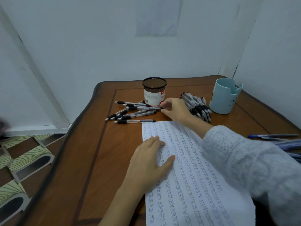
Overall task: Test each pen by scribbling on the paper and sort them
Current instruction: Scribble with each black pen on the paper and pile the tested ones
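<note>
Pinching pen: clear barrel, black grip | paper: scribbled rows

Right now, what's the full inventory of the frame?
table: one, brown wood, fills the lower frame
paper: one sheet, white with rows of scribbles, near edge
mesh cup: one, black with white label, far centre
blue cup: one, light blue, far right
loose pens: about seven, clear with black grips, left of the mesh cup
held pen: one of those, in front of the mesh cup
pen bundle: count unclear, between the cups
blue pens: several, right edge
floor tiles: patterned, left
sleeve: grey, right arm
left hand: flat on the paper
right hand: pinches the held pen's end
</note>
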`<state>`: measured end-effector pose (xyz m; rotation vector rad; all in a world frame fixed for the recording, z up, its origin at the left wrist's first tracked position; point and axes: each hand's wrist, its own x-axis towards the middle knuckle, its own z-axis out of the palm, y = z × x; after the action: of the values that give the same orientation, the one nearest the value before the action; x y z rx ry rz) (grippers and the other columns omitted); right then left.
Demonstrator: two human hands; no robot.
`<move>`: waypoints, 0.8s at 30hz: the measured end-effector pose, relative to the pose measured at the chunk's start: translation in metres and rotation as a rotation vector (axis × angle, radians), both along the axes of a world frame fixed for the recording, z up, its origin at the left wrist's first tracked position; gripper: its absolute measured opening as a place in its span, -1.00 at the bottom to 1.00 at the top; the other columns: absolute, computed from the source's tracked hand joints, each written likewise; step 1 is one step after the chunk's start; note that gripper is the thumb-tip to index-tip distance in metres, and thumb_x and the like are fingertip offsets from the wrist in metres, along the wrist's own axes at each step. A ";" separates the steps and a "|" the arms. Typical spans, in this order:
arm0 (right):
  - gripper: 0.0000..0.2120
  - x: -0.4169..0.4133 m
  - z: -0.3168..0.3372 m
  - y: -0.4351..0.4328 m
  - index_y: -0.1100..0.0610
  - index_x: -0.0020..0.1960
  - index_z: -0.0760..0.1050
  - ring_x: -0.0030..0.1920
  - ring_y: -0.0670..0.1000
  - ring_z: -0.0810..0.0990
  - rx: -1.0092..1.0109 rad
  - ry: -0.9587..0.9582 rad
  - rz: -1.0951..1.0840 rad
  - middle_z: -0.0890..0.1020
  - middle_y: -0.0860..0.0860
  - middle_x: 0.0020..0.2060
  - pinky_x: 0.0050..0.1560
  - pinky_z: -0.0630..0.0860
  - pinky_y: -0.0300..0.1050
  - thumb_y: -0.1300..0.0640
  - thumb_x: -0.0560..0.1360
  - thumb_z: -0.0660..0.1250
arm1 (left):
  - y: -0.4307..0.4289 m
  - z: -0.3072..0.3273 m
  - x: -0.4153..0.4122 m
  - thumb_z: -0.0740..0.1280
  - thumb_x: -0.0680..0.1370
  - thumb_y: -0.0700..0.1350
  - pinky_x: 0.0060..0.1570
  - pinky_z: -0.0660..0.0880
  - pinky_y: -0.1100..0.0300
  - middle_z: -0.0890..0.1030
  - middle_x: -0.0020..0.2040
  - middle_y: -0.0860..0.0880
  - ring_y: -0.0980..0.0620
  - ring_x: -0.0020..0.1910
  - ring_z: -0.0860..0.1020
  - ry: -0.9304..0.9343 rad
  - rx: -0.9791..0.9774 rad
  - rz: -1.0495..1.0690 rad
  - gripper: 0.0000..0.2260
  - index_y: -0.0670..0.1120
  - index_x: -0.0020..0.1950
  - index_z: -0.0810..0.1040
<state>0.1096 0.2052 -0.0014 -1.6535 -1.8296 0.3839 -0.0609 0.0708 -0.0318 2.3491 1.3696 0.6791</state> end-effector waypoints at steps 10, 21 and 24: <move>-0.83 0.000 -0.017 -0.005 0.16 0.07 0.65 -0.08 -0.04 0.56 0.100 0.009 -0.051 0.66 0.04 -0.10 0.08 0.54 -0.09 0.19 0.49 0.41 | -0.001 0.000 0.000 0.23 0.54 0.24 0.31 0.02 0.36 0.24 0.48 0.20 0.28 0.44 0.14 -0.004 0.013 0.002 -0.55 0.12 0.39 0.36; -0.92 0.023 0.056 -0.086 0.14 0.06 0.41 -0.18 -0.05 0.62 0.123 1.035 -0.150 0.64 0.05 -0.17 -0.09 0.59 -0.22 0.15 0.63 0.17 | -0.001 0.005 0.000 0.24 0.55 0.22 0.30 0.14 0.31 0.32 0.46 0.15 0.22 0.43 0.22 0.023 0.002 -0.018 -0.55 0.07 0.37 0.40; -0.88 0.031 0.059 -0.109 0.11 0.07 0.37 -0.33 -0.03 0.53 0.074 1.207 -0.158 0.52 0.02 -0.31 -0.16 0.56 -0.09 0.07 0.65 0.12 | -0.002 0.005 0.000 0.24 0.55 0.21 0.33 0.18 0.24 0.32 0.46 0.13 0.18 0.43 0.23 0.036 -0.014 -0.016 -0.55 0.06 0.38 0.40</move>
<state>0.1406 0.0959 0.0573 -1.0583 -0.7802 0.9586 -0.0613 0.0691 -0.0268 2.3700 1.3644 0.6242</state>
